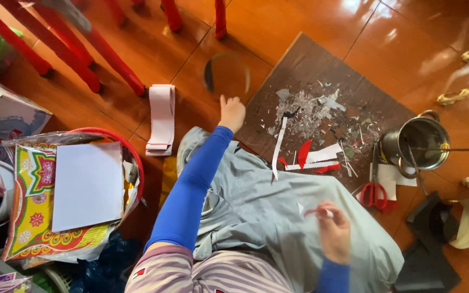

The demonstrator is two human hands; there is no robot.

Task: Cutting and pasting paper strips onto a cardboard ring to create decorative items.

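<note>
Paper strip [317, 212], thin and reddish-white, sat pinched in the fingertips of the right hand [334, 232], held over a grey cloth [261, 206] spread across the lap. Motion blur smeared that hand; fingers looked closed on the strip. Left hand [232, 113] reached forward to the floor, just at the edge of a dark board [310, 70]; fingers curled, whether it gripped anything could not be told. A faint round blurred shape hung just beyond it, too smeared to name.

Board carried a litter of paper scraps [313, 111], white and red cut strips [321, 157], red-handled scissors [374, 191] and a steel pot [420, 142] at its right edge. A folded white paper stack [161, 116] lay on the tile; a basket [137, 157] of printed papers stood to the left.

Risk, as judged: the strip looked flimsy, so a hard pinch or tug could tear it. Loose scraps could scatter if the cloth shifted. Scissors lay near the knee.
</note>
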